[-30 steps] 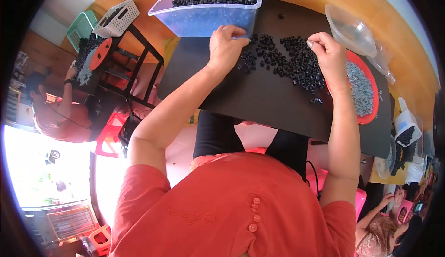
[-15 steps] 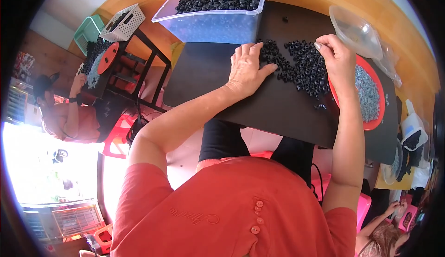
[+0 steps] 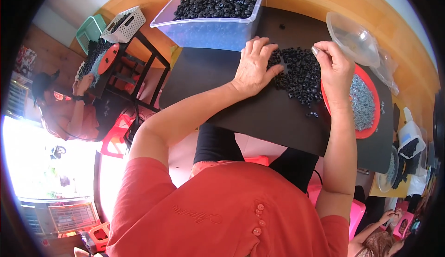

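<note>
A heap of small black ring-like pieces lies spread on the dark table. My left hand rests at the heap's left edge, fingers apart, with fingertips and thumb touching the pieces. Over the heap's right side is my right hand, its thumb and forefinger pressed together; whatever is between them is too small to make out. Partly behind the right wrist stands a red round tray holding many tiny silvery-grey parts.
A clear plastic bin full of black pieces stands at the back. A clear bowl and plastic bag lie back right. One person works at another table on the left, another sits lower right.
My left hand has moved right, and the loose pieces beside it now lie closer against the main heap. My right hand stays pinched above the heap's right side. The view has shifted slightly.
</note>
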Motion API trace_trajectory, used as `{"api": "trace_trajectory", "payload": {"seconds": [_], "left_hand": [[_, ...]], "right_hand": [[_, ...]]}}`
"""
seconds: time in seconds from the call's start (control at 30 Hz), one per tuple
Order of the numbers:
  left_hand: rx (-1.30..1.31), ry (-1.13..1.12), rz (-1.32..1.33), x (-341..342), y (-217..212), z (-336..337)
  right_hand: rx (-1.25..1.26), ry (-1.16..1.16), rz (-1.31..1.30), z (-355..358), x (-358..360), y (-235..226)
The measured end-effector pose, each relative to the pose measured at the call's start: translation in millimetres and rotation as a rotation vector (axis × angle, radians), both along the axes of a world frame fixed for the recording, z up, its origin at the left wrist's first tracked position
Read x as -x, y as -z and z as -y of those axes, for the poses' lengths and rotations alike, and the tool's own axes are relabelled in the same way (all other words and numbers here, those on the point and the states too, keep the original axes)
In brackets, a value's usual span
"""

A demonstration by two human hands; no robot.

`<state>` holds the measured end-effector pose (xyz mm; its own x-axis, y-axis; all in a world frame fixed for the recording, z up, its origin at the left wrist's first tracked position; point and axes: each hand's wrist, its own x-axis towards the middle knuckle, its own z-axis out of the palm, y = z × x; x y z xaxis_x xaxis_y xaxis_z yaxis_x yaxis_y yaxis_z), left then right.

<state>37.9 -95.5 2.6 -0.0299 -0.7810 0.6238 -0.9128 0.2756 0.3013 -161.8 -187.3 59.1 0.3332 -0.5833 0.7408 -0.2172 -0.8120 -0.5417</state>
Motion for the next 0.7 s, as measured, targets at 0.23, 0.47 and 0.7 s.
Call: {"api": "trace_trajectory", "payload": {"seconds": [0.23,0.47,0.7], "left_hand": [[-0.148,-0.103,-0.175,8.3,3.9,18.7],[-0.018,-0.106,-0.047,2.7,6.0,31.3],[-0.046,0.068,-0.296,8.6,-0.5,30.3]], "right_hand": [[-0.245,-0.018,0.338,-8.6,12.0,-17.4],[-0.396,-0.071,0.451,-2.1,51.4,-44.6],[-0.302,0.104,0.343,28.8,110.0,-19.5]]}}
